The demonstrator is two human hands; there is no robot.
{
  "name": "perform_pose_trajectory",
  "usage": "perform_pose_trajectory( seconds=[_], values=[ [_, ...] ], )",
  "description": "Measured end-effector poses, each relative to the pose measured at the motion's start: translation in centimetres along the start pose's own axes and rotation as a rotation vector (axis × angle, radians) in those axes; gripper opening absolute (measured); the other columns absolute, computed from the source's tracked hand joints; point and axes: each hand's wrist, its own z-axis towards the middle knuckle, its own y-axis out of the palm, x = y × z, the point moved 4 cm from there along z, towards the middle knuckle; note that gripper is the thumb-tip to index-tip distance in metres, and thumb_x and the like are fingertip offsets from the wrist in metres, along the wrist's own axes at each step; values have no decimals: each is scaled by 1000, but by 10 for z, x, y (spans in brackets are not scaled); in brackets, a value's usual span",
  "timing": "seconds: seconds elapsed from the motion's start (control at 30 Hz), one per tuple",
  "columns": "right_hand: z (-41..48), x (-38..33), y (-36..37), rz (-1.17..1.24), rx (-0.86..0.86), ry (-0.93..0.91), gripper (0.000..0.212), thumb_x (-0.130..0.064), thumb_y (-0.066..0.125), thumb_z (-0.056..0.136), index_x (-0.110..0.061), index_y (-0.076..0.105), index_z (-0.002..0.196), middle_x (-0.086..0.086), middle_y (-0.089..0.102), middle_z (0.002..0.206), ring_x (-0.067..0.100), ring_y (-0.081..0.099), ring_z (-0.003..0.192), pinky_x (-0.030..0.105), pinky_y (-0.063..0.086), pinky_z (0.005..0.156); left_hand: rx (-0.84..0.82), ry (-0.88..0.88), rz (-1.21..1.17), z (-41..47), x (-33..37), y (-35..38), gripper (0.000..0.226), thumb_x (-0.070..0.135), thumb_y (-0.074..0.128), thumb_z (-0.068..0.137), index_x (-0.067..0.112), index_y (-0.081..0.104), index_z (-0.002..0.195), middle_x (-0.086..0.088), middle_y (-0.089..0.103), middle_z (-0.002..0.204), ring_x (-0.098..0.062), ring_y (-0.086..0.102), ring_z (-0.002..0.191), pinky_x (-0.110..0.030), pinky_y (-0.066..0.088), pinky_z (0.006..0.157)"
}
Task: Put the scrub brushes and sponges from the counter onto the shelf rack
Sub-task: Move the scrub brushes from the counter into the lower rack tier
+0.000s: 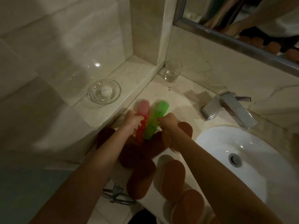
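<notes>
Head view: counter [181, 101] is bearing 5 or so brown sponges [175, 178]. Left hand [132, 119] is closing its fingers around the red brush [143, 110]; right hand [168, 121] is gripping the green brush [157, 117]. Lifting both level, handles apart, should be avoiding tangling.

A clear glass dish [104, 91] holding a small white round piece sits on the raised marble ledge [129, 73]; an empty drinking glass [172, 70] stands in the corner, a chrome faucet [229, 109] (square-bodied) overhangs the white sink [215, 143], below a mirror [242, 18]
</notes>
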Motion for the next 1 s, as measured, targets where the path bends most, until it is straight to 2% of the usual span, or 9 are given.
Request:
perform_pose_trajectory(
  seconds=[0.07, 0.13, 0.2, 0.33, 0.47, 0.53, 0.77, 0.83, 1.0],
  values=[
    [5, 1, 5, 22, -45, 70, 22, -7, 55, 83, 6, 63, 97, 14, 59, 79, 25, 58, 73, 29, 46, 51, -20, -47, -86, 5, -5, 2, 10, 1, 54, 88, 4, 59, 96, -5, 46, 56, -13, 39, 44, -16, 26, 32],
    [8, 2, 8, 32, -76, 119, 5, 0, 53, 81, 2, 58, 81, 11, 54, 67, 22, 52, 57, 25, 39, 42, -16, -34, -84, 7, -4, 4, 9, 2, 55, 88, 5, 60, 95, -5, 49, 60, -14, 41, 47, -20, 30, 38],
    [10, -2, 7, 64, -72, 127, 15, 3, 51, 83, -1, 50, 68, 10, 48, 59, 19, 47, 49, 25, 39, 42, 5, 15, -76, 6, 2, 5, 13, 0, 55, 88, 1, 63, 98, -8, 56, 71, -17, 48, 56, -23, 34, 46],
    [-1, -11, -7, 136, -38, 30, 28, 4, 45, 83, -3, 47, 56, 10, 48, 54, 19, 45, 44, 27, 38, 44, 61, 121, -90, -4, 17, -4, 23, -3, 53, 87, 11, 53, 69, -3, 54, 69, -21, 55, 75, -27, 42, 60],
    [-38, 2, -42, 247, 45, -106, 12, 1, 48, 83, -3, 58, 77, 5, 55, 66, 16, 51, 56, 29, 42, 49, 0, 306, -12, -33, 41, -8, 15, -2, 57, 85, -1, 60, 99, -14, 62, 93, -21, 58, 81, -29, 46, 65],
    [-58, 16, -66, 285, 136, -144, 7, -2, 53, 82, -7, 55, 87, 8, 58, 77, 23, 58, 70, 38, 50, 63, -84, 385, 90, -51, 54, -1, 15, -2, 60, 83, 3, 61, 97, -12, 64, 92, -21, 58, 80, -33, 48, 72],
    [-120, 96, -148, 502, 326, -111, 29, 7, 54, 77, -16, 42, 65, 9, 55, 68, 17, 41, 48, 27, 31, 44, -285, 582, 324, -123, 92, 75, 15, -1, 65, 78, 13, 60, 79, -3, 58, 67, -3, 53, 41, -10, 42, 43],
    [-140, 128, -175, 567, 416, -81, 28, 9, 52, 78, -15, 41, 67, 7, 52, 64, 17, 40, 47, 26, 31, 43, -352, 650, 389, -149, 103, 110, 27, -2, 64, 77, 21, 54, 67, 0, 56, 63, -13, 54, 50, -16, 49, 52],
    [-186, 214, -236, 719, 679, 19, 26, 7, 51, 79, -14, 38, 70, 6, 48, 61, 16, 40, 44, 23, 32, 38, -561, 761, 580, -223, 117, 206, 10, 6, 64, 79, 15, 60, 83, -12, 66, 88, -27, 65, 88, -40, 54, 82]
  ],
)
